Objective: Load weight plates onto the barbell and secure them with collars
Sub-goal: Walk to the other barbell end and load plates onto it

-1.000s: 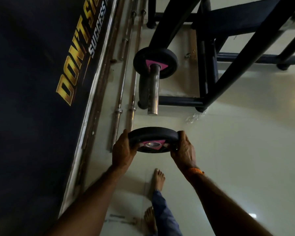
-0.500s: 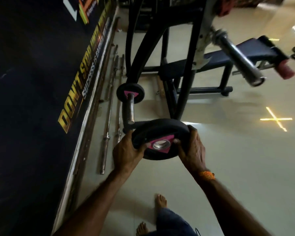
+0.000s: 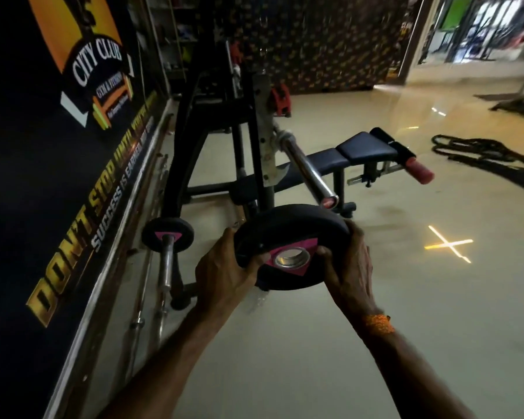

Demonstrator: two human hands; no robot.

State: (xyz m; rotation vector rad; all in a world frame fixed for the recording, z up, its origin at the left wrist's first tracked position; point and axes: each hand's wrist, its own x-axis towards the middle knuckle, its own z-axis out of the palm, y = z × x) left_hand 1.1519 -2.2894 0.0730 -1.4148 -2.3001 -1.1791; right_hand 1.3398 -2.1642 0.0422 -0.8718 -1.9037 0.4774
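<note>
A black weight plate (image 3: 285, 234) with a pink triangle and a steel-lined hole is held in the air between both my hands. My left hand (image 3: 224, 270) grips its left rim and my right hand (image 3: 350, 267) grips its right rim. Just above and behind the plate, the bare chrome sleeve of the barbell (image 3: 307, 170) points toward me from the bench rack; its end sits close to the plate's top edge. A second black plate (image 3: 167, 234) rests on a low storage peg to the left. I see no collars clearly.
A dark banner wall (image 3: 58, 176) runs along the left, with spare bars (image 3: 152, 267) lying on the floor beside it. The black rack frame (image 3: 254, 116) and padded bench (image 3: 360, 149) stand ahead. Battle ropes (image 3: 490, 158) lie on the glossy floor at right.
Both hands have lifted the plate from low over the floor up toward the barbell's sleeve end. My view has tilted up, bringing the bench, rack and barbell into sight.
</note>
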